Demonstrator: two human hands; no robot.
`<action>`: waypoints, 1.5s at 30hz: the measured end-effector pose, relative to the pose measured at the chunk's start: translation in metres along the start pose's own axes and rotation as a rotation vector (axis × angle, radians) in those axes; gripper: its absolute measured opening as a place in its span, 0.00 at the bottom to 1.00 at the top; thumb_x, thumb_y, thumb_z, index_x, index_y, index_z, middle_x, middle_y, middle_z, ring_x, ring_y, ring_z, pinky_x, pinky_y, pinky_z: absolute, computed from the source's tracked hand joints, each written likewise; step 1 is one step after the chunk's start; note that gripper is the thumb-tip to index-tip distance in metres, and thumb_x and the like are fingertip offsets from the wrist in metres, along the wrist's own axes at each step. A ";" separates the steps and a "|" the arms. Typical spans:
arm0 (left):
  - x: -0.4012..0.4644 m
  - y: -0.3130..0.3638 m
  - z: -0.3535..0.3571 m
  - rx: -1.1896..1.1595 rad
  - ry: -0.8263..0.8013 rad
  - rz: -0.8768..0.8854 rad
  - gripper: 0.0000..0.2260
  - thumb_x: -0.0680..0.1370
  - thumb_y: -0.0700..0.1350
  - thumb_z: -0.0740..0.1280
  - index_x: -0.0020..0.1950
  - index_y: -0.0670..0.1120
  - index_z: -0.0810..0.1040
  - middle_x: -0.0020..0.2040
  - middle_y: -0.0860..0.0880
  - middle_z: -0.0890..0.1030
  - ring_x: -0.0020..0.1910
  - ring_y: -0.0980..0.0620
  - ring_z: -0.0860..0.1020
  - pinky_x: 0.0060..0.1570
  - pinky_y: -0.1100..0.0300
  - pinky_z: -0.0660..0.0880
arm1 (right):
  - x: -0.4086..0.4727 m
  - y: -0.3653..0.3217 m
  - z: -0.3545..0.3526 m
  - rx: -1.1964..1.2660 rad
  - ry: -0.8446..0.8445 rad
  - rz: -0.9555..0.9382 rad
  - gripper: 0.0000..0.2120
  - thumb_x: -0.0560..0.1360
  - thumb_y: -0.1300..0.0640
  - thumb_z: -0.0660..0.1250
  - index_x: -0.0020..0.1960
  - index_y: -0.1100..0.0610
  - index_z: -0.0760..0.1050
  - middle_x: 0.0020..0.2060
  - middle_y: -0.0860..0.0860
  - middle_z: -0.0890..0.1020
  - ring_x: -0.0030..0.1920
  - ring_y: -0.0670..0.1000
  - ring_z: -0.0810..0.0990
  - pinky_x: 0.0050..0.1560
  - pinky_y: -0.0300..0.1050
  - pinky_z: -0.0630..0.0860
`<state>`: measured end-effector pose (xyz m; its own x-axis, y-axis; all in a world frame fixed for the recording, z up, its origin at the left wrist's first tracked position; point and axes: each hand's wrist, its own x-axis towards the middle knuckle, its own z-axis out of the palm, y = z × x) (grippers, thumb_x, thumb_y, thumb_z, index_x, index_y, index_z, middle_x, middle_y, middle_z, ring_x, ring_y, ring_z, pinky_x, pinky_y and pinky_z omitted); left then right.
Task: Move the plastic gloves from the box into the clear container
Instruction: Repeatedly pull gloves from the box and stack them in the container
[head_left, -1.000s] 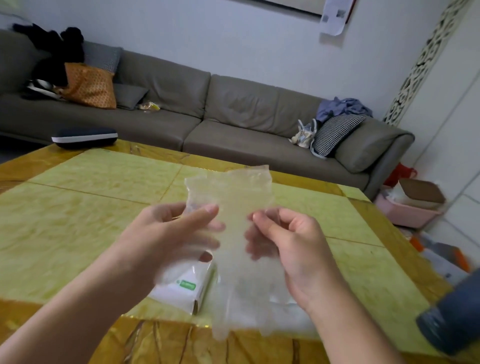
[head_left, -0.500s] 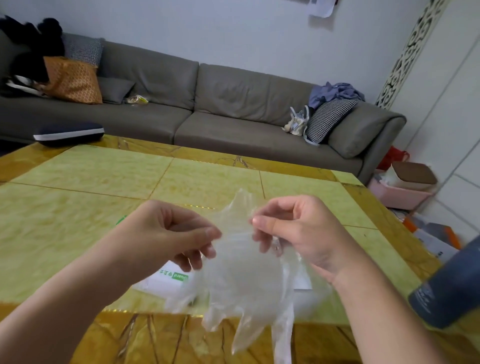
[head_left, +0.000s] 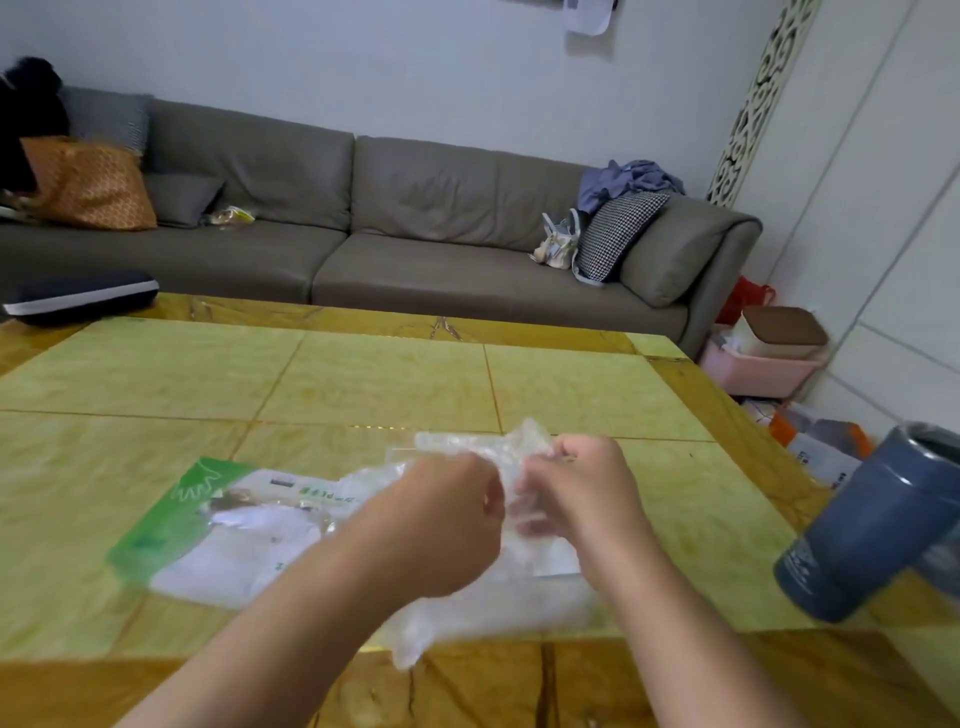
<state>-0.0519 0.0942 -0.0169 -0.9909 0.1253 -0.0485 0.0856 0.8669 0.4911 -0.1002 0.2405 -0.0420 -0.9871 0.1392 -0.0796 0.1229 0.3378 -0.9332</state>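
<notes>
Fingers of left hand and right hand curled, pinching plastic glove

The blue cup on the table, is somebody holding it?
No, the blue cup stands alone at the table's right edge, while the left hand and right hand both grip a clear plastic glove.

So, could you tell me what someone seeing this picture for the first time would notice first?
Most likely the two hands low in the middle: the left hand and right hand both pinch a crumpled clear plastic glove just above the yellow-green table. Next, the green and white glove package lying flat on the table left of the hands, and the dark blue cylindrical container at the right edge.
</notes>
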 end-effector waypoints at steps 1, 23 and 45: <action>0.007 -0.004 0.010 0.034 -0.062 -0.045 0.11 0.80 0.44 0.61 0.55 0.52 0.81 0.52 0.51 0.83 0.47 0.49 0.82 0.50 0.50 0.82 | -0.001 0.001 -0.002 -0.069 -0.023 -0.013 0.05 0.73 0.68 0.62 0.38 0.65 0.71 0.35 0.61 0.84 0.28 0.57 0.85 0.31 0.58 0.85; 0.041 -0.024 0.040 0.172 -0.319 -0.082 0.11 0.74 0.42 0.72 0.52 0.56 0.79 0.42 0.56 0.77 0.38 0.53 0.78 0.34 0.62 0.73 | 0.002 0.000 -0.017 -0.952 -0.061 -0.193 0.17 0.74 0.70 0.67 0.35 0.57 0.63 0.36 0.53 0.71 0.27 0.53 0.67 0.25 0.41 0.60; 0.046 -0.030 0.050 0.264 -0.380 -0.007 0.12 0.77 0.49 0.68 0.59 0.56 0.78 0.57 0.55 0.81 0.55 0.49 0.80 0.50 0.56 0.77 | -0.004 0.006 0.013 -0.991 -0.423 -0.103 0.08 0.77 0.62 0.64 0.39 0.57 0.71 0.37 0.52 0.73 0.40 0.57 0.80 0.30 0.43 0.66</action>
<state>-0.0952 0.0982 -0.0778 -0.8874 0.2445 -0.3908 0.1513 0.9553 0.2541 -0.0970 0.2301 -0.0522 -0.9296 -0.2011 -0.3089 -0.1213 0.9583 -0.2589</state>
